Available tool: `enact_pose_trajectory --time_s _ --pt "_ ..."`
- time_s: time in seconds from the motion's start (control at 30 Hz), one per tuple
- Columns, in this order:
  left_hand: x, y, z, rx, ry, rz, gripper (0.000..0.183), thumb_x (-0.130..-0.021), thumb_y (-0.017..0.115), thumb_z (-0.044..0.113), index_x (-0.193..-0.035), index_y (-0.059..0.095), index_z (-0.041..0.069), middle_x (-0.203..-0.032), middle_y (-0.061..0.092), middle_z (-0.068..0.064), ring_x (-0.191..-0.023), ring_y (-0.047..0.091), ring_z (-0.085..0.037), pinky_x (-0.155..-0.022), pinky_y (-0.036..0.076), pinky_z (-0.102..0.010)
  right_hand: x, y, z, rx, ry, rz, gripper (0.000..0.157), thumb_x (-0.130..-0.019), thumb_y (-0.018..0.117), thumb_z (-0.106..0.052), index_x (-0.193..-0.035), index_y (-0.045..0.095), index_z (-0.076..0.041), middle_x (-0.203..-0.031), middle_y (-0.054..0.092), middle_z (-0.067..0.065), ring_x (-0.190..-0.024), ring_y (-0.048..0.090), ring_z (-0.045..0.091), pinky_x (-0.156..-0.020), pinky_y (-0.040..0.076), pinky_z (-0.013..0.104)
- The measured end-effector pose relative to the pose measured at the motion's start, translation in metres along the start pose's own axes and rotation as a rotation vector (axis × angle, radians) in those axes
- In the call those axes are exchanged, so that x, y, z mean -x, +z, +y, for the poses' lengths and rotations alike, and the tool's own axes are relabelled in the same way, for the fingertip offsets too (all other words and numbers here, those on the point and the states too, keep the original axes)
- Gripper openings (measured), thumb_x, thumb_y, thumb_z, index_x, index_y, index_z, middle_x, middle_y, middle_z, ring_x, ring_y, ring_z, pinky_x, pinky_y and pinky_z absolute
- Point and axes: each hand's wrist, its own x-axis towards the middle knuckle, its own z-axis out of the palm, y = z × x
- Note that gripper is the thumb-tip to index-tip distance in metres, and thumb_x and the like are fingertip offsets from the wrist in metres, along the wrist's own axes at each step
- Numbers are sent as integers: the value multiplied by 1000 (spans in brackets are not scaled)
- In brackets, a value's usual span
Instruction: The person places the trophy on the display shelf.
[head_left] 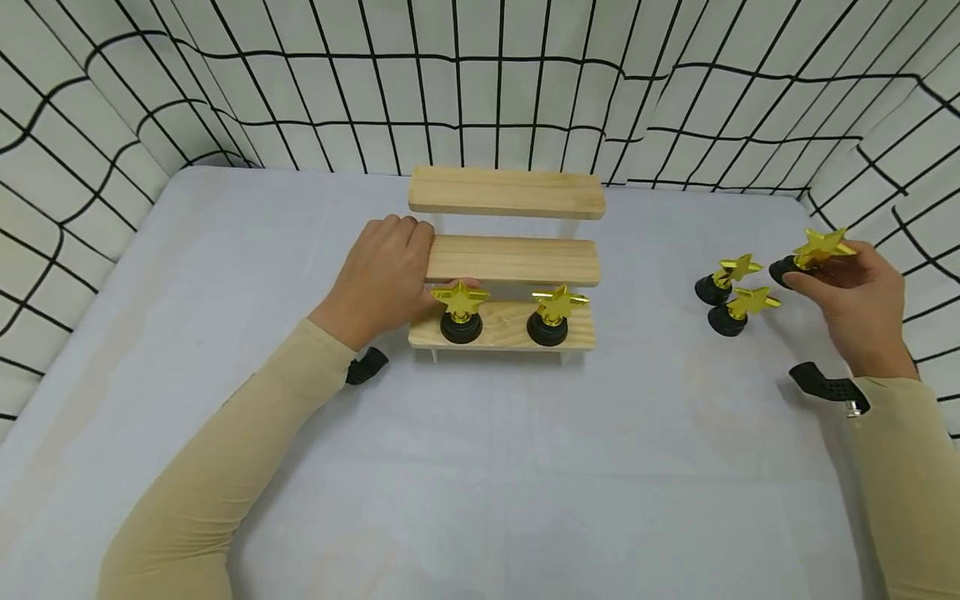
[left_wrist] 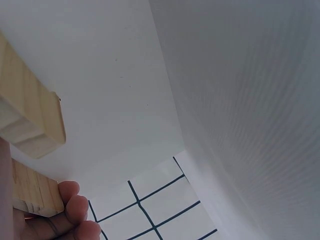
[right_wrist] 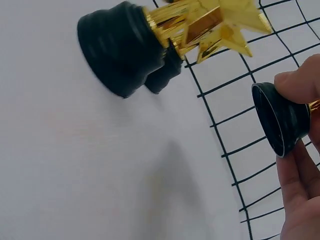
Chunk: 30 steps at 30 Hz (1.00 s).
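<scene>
A three-tier wooden display stand (head_left: pixel 513 260) stands toward the back of the white table. My left hand (head_left: pixel 390 275) grips the left end of its middle board; in the left wrist view the fingers (left_wrist: pixel 77 207) curl round a board's end. Two gold star trophies with black bases stand on the front board, one star trophy (head_left: pixel 461 315) at its left and another star trophy (head_left: pixel 551 317) at its right. My right hand (head_left: pixel 862 300) holds a third star trophy (head_left: pixel 819 248) at the right. Its hollow black base (right_wrist: pixel 282 120) shows from below, tilted off the table.
Two more star trophies stand close together left of my right hand, a rear trophy (head_left: pixel 718 285) and a front trophy (head_left: pixel 735 312). Black wire grid panels (head_left: pixel 495 92) fence the back and sides of the white-covered table (head_left: pixel 525 475).
</scene>
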Motion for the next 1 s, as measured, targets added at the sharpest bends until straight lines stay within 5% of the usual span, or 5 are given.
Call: enact_pose_trajectory --time_s 0.2,0.63,1.0 --pt "2 1 -1 3 12 35 67 -82 80 56 -101 58 -4 -87 65 -19 -76 56 -34 -71 47 -46 0 -5 -12 -7 -29 -1 51 -91 76 -4 -137 60 -19 -117 64 -19 -104 61 -1 -85 48 0" --pt "0 -1 1 6 -18 -22 59 -78 85 43 -100 58 -5 -86 64 -17 -77 56 -34 -75 48 -45 0 -7 -40 27 -95 6 53 -90 77 -4 -138 60 -20 -119 62 -19 -108 58 0 -88 46 -1" --pt "1 0 0 5 -9 2 65 -81 82 52 -101 58 -5 -87 65 -18 -76 56 -34 -72 46 -45 3 4 -61 6 -188 -3 52 -88 78 -1 -136 63 -15 -121 64 -15 -112 59 4 -97 45 1"
